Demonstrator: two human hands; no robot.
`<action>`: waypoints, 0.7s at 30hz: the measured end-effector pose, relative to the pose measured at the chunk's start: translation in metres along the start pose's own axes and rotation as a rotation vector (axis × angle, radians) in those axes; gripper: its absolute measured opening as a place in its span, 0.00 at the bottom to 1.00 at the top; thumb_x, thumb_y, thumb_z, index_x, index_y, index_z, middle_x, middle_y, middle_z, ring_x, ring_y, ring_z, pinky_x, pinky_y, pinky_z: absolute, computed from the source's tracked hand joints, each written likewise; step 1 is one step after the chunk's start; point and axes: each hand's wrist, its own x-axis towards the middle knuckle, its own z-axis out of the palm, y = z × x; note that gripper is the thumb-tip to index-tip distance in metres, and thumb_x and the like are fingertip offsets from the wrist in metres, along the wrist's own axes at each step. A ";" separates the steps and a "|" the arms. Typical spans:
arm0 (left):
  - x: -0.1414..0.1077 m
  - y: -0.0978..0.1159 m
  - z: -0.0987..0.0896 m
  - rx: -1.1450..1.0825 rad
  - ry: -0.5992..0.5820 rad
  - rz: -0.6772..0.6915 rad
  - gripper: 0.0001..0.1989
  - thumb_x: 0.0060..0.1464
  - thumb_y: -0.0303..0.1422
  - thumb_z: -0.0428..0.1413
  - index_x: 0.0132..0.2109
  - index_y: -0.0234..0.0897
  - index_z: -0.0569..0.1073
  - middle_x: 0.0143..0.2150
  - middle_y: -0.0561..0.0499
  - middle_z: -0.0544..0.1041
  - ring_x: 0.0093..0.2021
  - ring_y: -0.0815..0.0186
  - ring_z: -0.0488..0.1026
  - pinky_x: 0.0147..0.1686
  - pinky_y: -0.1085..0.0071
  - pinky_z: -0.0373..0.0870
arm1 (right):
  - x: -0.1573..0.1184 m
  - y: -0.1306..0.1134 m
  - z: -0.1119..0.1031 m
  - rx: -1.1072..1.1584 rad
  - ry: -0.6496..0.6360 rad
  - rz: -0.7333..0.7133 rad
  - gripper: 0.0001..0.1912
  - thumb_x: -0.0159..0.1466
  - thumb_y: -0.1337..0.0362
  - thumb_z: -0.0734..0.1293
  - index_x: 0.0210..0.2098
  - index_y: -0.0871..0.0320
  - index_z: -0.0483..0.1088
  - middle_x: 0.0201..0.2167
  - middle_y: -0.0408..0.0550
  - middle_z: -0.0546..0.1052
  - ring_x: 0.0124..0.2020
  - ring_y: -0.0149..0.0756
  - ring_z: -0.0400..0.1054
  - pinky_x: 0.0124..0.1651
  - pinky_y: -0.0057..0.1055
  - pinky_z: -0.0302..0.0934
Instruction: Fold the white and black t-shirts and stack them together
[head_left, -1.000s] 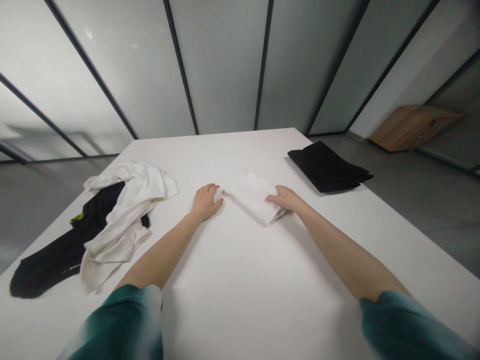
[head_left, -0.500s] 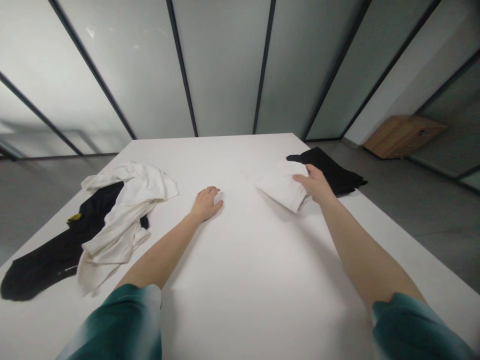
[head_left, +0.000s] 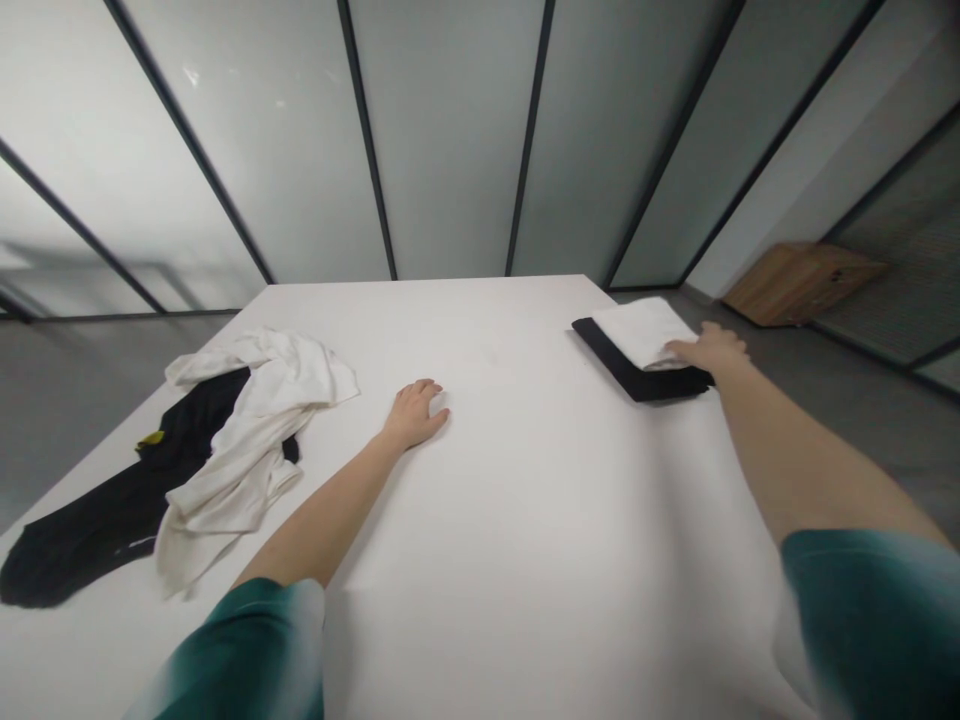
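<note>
A folded white cloth point(head_left: 643, 328) lies on top of a folded black cloth point(head_left: 626, 372) near the table's right edge. My right hand point(head_left: 712, 350) is at the right side of the white cloth, with its thumb on the cloth's near corner and its other fingers apart from the thumb. On the bare tabletop, near the middle, my left hand point(head_left: 414, 412) rests with fingers spread and nothing in it.
To the left on the white table point(head_left: 480, 560) are a crumpled white garment point(head_left: 270, 400) and a dark garment point(head_left: 97, 530) partly beneath it. A wooden box point(head_left: 802, 283) stands on the floor at the right. Frosted panels rise behind the table.
My right hand has moved right with the white cloth, which now lies on the black cloth instead of hanging left of it. My left hand has stayed in place.
</note>
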 end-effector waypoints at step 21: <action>0.001 0.001 0.000 -0.019 -0.005 0.012 0.22 0.59 0.40 0.54 0.57 0.36 0.72 0.60 0.40 0.73 0.61 0.51 0.69 0.62 0.52 0.64 | -0.063 -0.026 0.046 -0.107 0.236 -0.185 0.21 0.67 0.60 0.57 0.44 0.66 0.78 0.42 0.66 0.79 0.49 0.55 0.66 0.53 0.51 0.53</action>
